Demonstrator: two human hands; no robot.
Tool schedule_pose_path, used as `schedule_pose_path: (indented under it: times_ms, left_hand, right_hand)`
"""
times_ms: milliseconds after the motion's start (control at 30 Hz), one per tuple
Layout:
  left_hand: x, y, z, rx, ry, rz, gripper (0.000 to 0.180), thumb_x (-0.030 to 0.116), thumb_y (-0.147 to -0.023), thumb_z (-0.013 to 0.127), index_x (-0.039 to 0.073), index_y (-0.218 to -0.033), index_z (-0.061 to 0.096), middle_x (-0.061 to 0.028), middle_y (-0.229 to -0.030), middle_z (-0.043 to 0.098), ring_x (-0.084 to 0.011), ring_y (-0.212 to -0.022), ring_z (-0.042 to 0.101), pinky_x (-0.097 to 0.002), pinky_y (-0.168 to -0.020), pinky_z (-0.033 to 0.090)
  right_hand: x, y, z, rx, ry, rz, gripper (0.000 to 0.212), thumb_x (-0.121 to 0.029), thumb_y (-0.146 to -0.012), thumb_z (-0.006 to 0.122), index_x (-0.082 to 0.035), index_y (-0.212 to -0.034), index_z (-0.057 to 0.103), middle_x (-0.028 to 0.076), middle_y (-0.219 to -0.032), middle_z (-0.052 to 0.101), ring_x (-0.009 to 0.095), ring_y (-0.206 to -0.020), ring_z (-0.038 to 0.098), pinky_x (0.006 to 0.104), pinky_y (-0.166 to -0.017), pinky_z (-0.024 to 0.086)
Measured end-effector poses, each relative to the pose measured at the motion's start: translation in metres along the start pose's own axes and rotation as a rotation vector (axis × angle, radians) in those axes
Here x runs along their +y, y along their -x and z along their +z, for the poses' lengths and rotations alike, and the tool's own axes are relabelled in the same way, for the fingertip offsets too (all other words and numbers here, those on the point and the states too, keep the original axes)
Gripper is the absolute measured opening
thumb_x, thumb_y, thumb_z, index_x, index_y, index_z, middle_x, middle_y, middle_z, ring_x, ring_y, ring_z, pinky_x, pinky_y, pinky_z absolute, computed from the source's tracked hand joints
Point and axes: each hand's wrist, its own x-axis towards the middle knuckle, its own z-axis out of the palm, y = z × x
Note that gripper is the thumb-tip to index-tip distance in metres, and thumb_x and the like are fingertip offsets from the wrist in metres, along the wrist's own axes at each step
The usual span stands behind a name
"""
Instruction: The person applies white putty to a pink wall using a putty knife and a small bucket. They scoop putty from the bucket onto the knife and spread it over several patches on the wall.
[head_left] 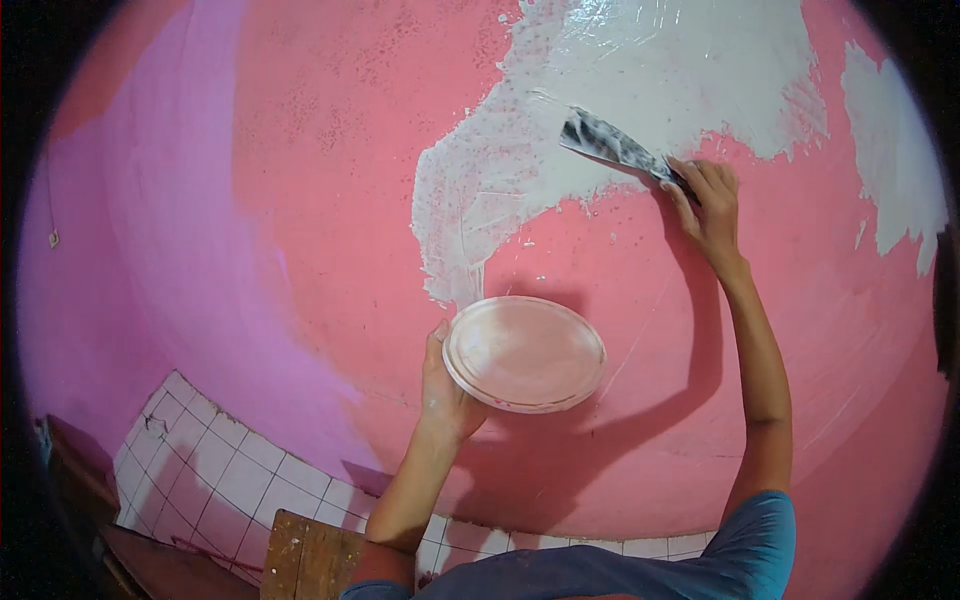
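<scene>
My right hand (714,210) is closed round the dark handle of a putty knife (612,140). Its long blade, smeared with white, points up and left over a broad white patch of filler (670,75) on the pink wall (340,180). Whether the blade's edge touches the wall I cannot tell. Lower down, my left hand (446,395) grips a round, pale lid (525,355) by its left side, the thumb at the rim and the other fingers mostly hidden beneath. Whitish smears lie on the lid, below the filler's lower left edge.
Purple paint (185,200) covers the wall's left part. A second white filler patch (890,150) is at the far right. White tiles (235,465) run along the bottom, with a paint-spotted wooden board (310,555) near my left forearm. Brown wooden furniture (165,565) stands at the lower left.
</scene>
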Motion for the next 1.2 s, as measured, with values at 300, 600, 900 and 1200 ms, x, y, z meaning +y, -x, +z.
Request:
schedule_pose_path:
  times_ms: [300,600,900,1200]
  left_hand:
    - [-0.012,-0.002,-0.005,-0.001,-0.09,0.012,0.059,0.049,-0.093,0.028,0.004,-0.127,0.047,-0.0152,-0.121,0.056,-0.029,-0.109,0.054,-0.044,-0.094,0.044]
    - [-0.001,0.009,-0.031,-0.028,-0.044,-0.092,0.062,0.051,-0.093,0.029,0.002,-0.129,0.044,-0.0186,-0.124,0.053,-0.0307,-0.111,0.055,-0.0437,-0.094,0.046]
    - [0.023,0.016,-0.058,-0.179,-0.029,-0.028,0.056,0.043,-0.096,0.026,0.001,-0.128,0.045,-0.015,-0.125,0.053,-0.0266,-0.115,0.051,-0.0431,-0.097,0.043]
    - [0.041,0.028,-0.075,-0.132,-0.002,-0.045,0.057,0.043,-0.096,0.026,0.0,-0.129,0.044,-0.0161,-0.126,0.052,-0.0277,-0.115,0.052,-0.0419,-0.098,0.043]
  right_hand:
    - [-0.05,-0.016,0.03,0.073,-0.16,0.068,0.039,-0.004,-0.077,0.064,-0.008,-0.116,0.06,0.014,-0.094,0.055,0.029,-0.083,0.05,0.0387,-0.074,0.041]
    - [-0.11,0.052,0.054,0.037,-0.161,0.353,0.041,-0.003,-0.08,0.061,-0.005,-0.121,0.057,0.017,-0.098,0.051,0.032,-0.086,0.051,0.0399,-0.075,0.044]
    - [-0.14,0.016,0.061,0.127,-0.135,0.456,0.042,-0.002,-0.081,0.06,-0.007,-0.122,0.056,0.017,-0.093,0.048,0.029,-0.081,0.049,0.0376,-0.072,0.043]
    - [-0.142,-0.011,0.089,0.204,-0.031,0.52,0.045,0.0,-0.082,0.058,-0.008,-0.125,0.054,0.017,-0.095,0.046,0.029,-0.086,0.046,0.0371,-0.075,0.042]
